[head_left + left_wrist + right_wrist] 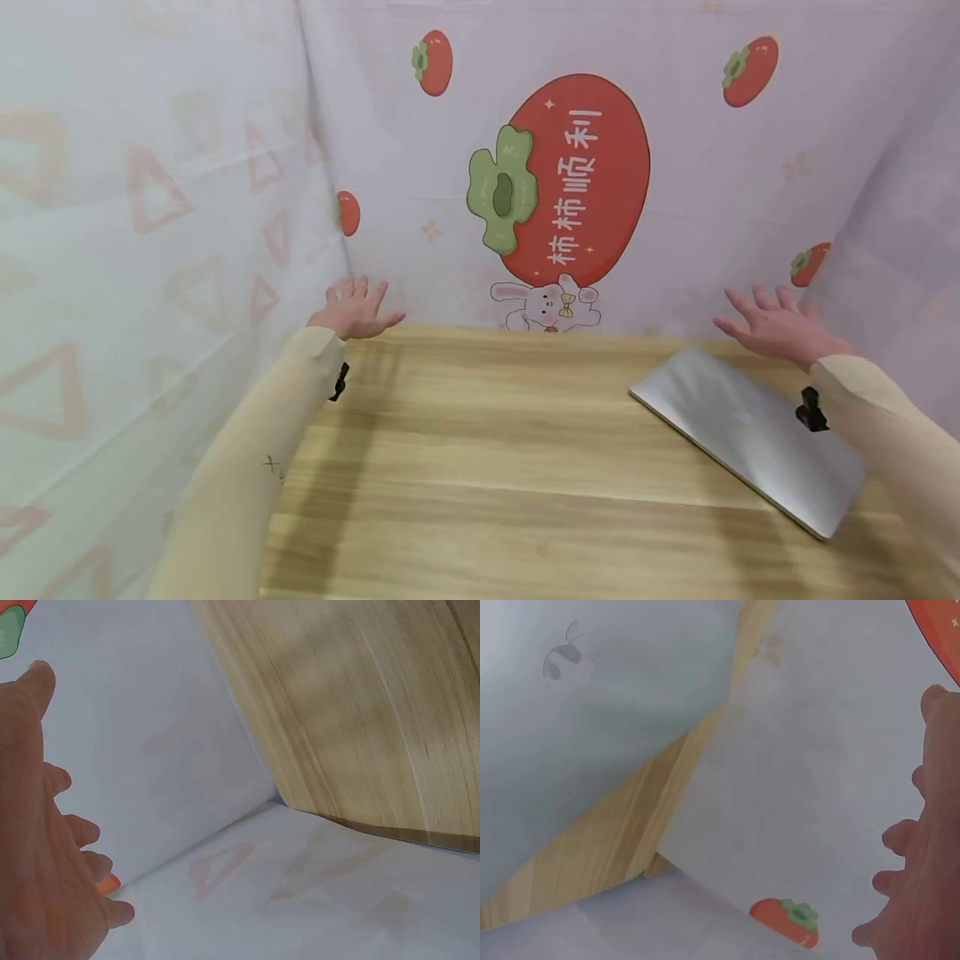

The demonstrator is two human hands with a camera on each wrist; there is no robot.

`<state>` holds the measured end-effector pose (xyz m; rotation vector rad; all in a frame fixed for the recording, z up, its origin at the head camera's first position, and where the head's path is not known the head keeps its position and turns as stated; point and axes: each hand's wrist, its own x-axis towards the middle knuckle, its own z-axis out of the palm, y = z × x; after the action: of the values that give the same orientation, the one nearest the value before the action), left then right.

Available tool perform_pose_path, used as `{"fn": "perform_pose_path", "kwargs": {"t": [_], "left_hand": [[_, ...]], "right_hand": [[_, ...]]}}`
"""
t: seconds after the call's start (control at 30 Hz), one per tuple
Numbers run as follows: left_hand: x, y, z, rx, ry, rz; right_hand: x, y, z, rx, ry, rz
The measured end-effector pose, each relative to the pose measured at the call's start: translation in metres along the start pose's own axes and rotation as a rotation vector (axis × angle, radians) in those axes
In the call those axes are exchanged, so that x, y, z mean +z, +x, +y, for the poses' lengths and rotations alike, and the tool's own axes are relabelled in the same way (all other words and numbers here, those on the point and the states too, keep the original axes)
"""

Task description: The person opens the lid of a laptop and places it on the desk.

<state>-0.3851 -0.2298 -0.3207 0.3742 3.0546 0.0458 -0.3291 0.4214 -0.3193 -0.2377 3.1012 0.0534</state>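
My left hand (352,310) hovers over the back left corner of the wooden table, fingers spread and holding nothing. On the other side my right hand (783,327) is raised above the far end of a closed silver laptop (750,433), its fingers also spread with nothing in them. The laptop lies at an angle on the right of the table, its lid showing a faint logo (562,661) in the right wrist view. Part of the laptop's right side is hidden under my right forearm. In the left wrist view, the left hand (45,840) is apart from the table surface.
A pale cloth (405,150) printed with red persimmons and a white rabbit hangs behind the table (480,467). Another cloth with faint triangles (157,192) lines the left side, and pale cloth (915,250) the right. Black wrist straps (340,383) sit on both sleeves.
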Motion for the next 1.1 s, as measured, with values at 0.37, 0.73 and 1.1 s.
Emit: {"fn": "perform_pose_path", "kwargs": {"t": [0.37, 0.73, 1.1], "left_hand": [[0.002, 0.009, 0.017, 0.013, 0.032, -0.002], [0.006, 0.018, 0.031, 0.021, -0.016, -0.047], [0.008, 0.022, 0.042, 0.027, -0.026, -0.053]], "right_hand": [[0.003, 0.003, -0.003, 0.002, 0.055, 0.001], [0.011, 0.001, 0.000, 0.010, 0.079, 0.000], [0.018, -0.002, -0.003, -0.012, 0.050, 0.020]]}}
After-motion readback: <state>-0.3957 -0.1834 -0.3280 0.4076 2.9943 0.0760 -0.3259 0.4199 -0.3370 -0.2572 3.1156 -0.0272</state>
